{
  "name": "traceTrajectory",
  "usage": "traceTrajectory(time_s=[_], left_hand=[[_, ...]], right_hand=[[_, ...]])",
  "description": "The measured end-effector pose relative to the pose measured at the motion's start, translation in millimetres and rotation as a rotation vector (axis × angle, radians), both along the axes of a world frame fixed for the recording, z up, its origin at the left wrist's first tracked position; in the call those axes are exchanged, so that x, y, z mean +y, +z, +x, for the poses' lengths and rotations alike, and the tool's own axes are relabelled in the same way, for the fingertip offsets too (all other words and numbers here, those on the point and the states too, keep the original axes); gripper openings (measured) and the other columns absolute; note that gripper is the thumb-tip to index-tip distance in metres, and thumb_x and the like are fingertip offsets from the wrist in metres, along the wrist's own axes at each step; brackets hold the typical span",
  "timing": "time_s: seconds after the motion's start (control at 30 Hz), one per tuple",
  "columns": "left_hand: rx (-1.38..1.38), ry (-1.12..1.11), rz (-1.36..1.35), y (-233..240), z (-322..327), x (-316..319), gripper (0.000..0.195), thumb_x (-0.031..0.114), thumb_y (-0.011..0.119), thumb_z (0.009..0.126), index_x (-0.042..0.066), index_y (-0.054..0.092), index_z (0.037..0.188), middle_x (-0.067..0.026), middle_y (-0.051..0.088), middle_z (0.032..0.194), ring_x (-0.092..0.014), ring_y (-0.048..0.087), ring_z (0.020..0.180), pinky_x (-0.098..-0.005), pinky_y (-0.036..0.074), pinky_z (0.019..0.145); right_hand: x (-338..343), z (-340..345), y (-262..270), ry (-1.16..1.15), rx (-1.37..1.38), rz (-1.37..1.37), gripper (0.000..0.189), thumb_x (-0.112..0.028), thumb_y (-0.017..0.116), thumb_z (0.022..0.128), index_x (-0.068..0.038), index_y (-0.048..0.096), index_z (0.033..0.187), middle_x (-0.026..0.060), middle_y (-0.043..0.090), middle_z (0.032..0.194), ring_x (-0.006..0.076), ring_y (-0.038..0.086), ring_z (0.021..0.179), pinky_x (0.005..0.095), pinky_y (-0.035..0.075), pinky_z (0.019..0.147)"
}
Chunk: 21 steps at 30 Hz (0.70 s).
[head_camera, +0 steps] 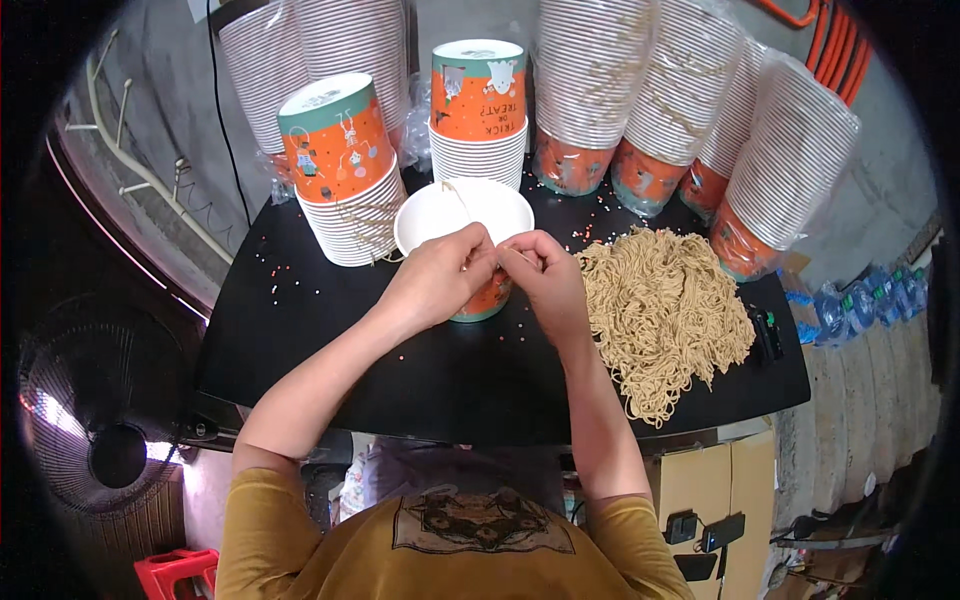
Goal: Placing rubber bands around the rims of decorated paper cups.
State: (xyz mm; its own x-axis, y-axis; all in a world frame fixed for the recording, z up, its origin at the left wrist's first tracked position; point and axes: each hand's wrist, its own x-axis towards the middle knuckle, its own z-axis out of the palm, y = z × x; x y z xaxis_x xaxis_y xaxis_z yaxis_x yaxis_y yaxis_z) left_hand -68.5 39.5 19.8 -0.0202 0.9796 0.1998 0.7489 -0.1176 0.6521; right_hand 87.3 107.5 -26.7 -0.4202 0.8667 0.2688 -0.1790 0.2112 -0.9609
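Note:
An orange paper bucket with a white inside (450, 214) stands upright before me, its printed wall partly hidden by my hands. A thin tan cord (459, 196) runs over its far rim and down inside. My left hand (442, 277) and my right hand (546, 281) meet at the near rim. Their thumbs and fingertips are pinched together around a short end of cord, and the fingers partly cover it. Just right of my right hand lies a big tangled heap of tan cords (667, 315).
Upside-down bucket stacks stand at left (345, 176) and centre (478, 105). Plastic-wrapped bucket stacks (592, 82) line the back and right. Small beads (281, 277) lie scattered on the black table (450, 390). A fan (105, 420) is at left, cardboard (712, 487) below right.

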Motion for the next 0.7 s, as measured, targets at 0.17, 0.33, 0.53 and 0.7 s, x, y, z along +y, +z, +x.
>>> traceTrajectory(time_s=[0.17,0.33,0.53,0.7], left_hand=[[0.023,-0.038,0.117,-0.2,0.7,0.7,0.017,0.017,0.054,0.094,0.0,0.053,0.09,-0.0205,0.064,0.079,-0.035,0.066,0.076,-0.0418,0.05,0.068],[0.029,-0.043,0.141,-0.9,2.0,0.0,0.015,0.013,0.052,0.09,-0.001,0.05,0.088,-0.0221,0.061,0.076,-0.038,0.064,0.075,-0.0454,0.048,0.068],[0.0,-0.007,0.079,4.1,4.4,-2.7,0.015,0.014,0.053,0.091,0.0,0.051,0.088,-0.0208,0.061,0.076,-0.036,0.065,0.076,-0.0444,0.048,0.068],[-0.008,0.038,0.065,4.4,6.6,-6.1,0.017,0.016,0.056,0.094,-0.001,0.053,0.091,-0.0175,0.065,0.079,-0.032,0.069,0.079,-0.04,0.052,0.068]], right_hand=[[-2.4,-1.7,-2.8,0.018,0.075,-0.034,0.013,-0.012,0.068,0.089,0.0,0.065,0.093,-0.0076,0.053,0.073,0.0004,0.044,0.066,0.0184,0.036,0.058],[-7.5,-2.2,-1.5,0.031,0.121,-0.09,0.012,-0.011,0.068,0.09,0.001,0.064,0.094,-0.0077,0.053,0.074,-0.0001,0.044,0.066,0.0172,0.036,0.058],[-5.1,-2.6,-6.0,0.036,0.16,-0.104,0.011,-0.009,0.068,0.09,0.0,0.064,0.094,-0.0083,0.052,0.072,-0.0011,0.043,0.063,0.0164,0.034,0.056],[-5.5,-2.4,-5.1,0.025,0.141,-0.098,0.011,-0.01,0.067,0.091,0.0,0.064,0.095,-0.009,0.05,0.072,-0.0014,0.042,0.063,0.0166,0.032,0.055]])
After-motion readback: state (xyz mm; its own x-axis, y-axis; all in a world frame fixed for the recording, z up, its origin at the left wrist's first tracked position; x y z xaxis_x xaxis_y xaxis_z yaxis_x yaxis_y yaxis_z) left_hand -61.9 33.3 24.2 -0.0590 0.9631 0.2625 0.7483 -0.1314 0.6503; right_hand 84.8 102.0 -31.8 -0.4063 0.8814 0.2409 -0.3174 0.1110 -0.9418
